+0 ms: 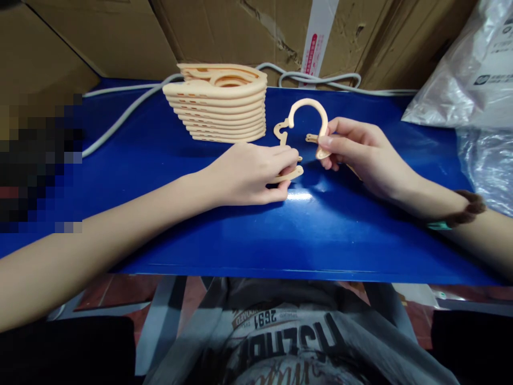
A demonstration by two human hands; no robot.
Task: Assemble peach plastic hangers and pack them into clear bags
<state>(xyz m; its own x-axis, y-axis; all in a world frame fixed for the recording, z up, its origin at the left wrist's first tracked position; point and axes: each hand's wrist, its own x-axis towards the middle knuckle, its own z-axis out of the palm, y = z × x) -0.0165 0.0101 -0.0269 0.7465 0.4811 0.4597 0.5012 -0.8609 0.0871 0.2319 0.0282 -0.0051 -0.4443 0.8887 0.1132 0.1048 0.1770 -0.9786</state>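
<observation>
My right hand (360, 147) pinches the base of a beige plastic hanger hook (308, 102), its curve standing upward. A short slotted beige tab (311, 138) juts left from beside those fingers. Left of it, my left hand (256, 172) is closed around a beige hanger arm (295, 173), whose rounded end sticks out past the fingertips. A thin, curvy beige piece (279, 130) rises just above that hand; whether it joins the arm is hidden. Behind my left hand stands a neat stack of beige folding hangers (224, 115). A gap separates the two hands.
The work surface is a glossy blue table (248, 240). Cardboard (240, 32) walls its back edge, with a white cable (124, 128) running along it. Clear plastic bags (460, 80) bulge at the right. The far left is blurred into blocks.
</observation>
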